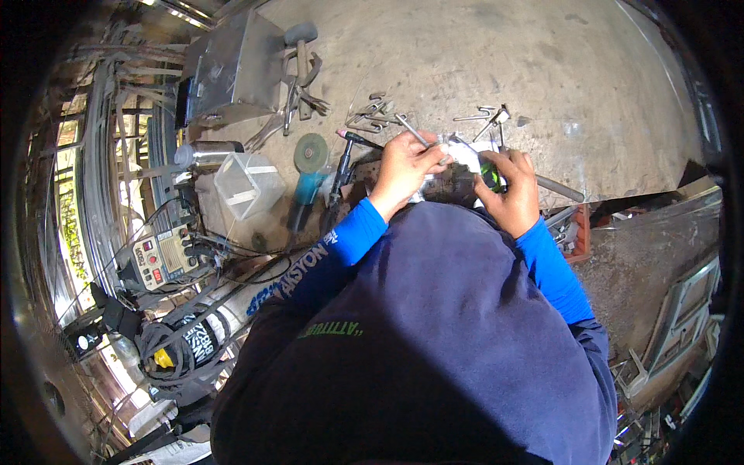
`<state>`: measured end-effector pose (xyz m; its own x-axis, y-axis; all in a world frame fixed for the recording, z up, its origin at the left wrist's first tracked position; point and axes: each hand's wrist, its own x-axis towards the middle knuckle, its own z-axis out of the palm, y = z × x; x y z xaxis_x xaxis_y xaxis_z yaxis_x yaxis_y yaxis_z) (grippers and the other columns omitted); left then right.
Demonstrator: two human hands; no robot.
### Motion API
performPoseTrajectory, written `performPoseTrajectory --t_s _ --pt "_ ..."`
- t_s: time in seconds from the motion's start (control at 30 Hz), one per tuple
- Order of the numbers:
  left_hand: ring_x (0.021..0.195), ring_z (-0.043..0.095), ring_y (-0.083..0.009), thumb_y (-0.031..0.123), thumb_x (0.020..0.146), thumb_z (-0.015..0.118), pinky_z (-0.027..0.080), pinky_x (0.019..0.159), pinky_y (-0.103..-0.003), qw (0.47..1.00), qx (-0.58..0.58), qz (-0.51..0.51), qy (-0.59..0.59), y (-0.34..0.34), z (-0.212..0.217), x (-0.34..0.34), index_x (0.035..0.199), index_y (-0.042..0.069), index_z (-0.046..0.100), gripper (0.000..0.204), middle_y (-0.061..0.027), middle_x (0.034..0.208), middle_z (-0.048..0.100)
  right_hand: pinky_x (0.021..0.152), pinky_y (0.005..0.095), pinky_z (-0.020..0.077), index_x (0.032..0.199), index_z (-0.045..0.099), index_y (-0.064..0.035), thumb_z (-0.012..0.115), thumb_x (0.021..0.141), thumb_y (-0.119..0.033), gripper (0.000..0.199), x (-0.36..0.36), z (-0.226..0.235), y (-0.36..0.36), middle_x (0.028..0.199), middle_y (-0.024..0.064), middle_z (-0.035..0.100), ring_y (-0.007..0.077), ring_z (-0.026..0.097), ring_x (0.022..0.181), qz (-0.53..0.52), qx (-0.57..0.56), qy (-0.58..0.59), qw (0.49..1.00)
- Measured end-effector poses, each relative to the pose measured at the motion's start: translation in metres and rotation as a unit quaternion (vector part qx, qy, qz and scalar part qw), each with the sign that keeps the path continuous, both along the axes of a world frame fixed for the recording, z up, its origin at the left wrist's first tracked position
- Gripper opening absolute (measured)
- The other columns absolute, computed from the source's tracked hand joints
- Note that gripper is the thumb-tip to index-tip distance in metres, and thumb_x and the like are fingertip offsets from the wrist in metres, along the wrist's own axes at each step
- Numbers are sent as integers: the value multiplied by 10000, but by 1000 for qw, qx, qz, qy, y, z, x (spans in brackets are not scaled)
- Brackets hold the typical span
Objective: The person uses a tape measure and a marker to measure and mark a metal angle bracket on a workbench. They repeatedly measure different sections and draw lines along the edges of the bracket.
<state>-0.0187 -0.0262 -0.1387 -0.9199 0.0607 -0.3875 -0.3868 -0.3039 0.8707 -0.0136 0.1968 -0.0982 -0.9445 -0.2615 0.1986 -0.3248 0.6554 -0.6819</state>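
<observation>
Near the front edge of the worktable, my left hand point(404, 167) is closed, with a thin grey metal rod point(411, 129) sticking up and out from its thumb and fingers. My right hand point(513, 190) is curled around a black and green tape measure point(490, 177), partly hidden by the fingers. Between the hands lies a glaring white patch, too bright to make out, with a short dark metal piece point(463, 142) across it. Beyond the fingertips, several bent metal rods point(373, 116) rest in a loose group, and a few more rods point(484, 116) lie farther right.
Left of my hands lie a black welding torch point(341, 172), a teal angle grinder point(307, 188) and a clear plastic container point(249, 186). Behind them are a hammer point(301, 43), pliers point(293, 101) and a metal box point(236, 66). A welding machine point(161, 260) stands left; an orange crate point(580, 232) sits right.
</observation>
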Motion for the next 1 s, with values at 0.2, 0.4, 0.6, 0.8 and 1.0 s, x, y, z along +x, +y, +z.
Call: performPoseTrajectory --t_s 0.2,0.4,0.6,0.8,1.0 --pt "708 759 -256 78 933 725 604 533 -313 930 -366 -30 -10 -71 -88 -38 1083 -63 554 268 -192 921 728 884 420 509 1097 747 -15 785 749 -149 374 14 -43 37 948 192 672 362 637 969 -104 30 -107 988" --pt "1184 602 -493 332 858 788 505 999 -484 678 -728 -66 75 -78 -45 -74 1315 -119 533 691 -367 1200 625 907 459 507 1075 753 -26 792 750 -201 371 20 -53 63 981 199 680 389 623 992 -175 25 -87 980" --pt "1088 644 -412 161 828 763 517 965 -473 715 -582 -241 302 31 -83 -105 1101 1 727 319 -230 1117 696 908 455 509 1080 751 -25 787 760 -205 369 37 -47 75 994 208 684 393 627 997 -236 -3 -71 969" --pt "984 676 -413 188 846 759 545 881 -489 623 -638 -314 327 79 -138 -142 999 12 743 234 -207 995 712 864 471 495 1032 747 -13 794 759 -210 340 75 -37 82 931 208 667 393 617 954 -268 -14 -45 962" --pt "848 718 -324 143 925 712 594 739 -407 746 -543 -334 192 54 -116 -146 1053 -16 724 204 -159 1012 741 904 460 503 1057 753 -20 787 751 -198 356 106 -48 88 965 204 681 390 630 977 -318 -41 -84 944"
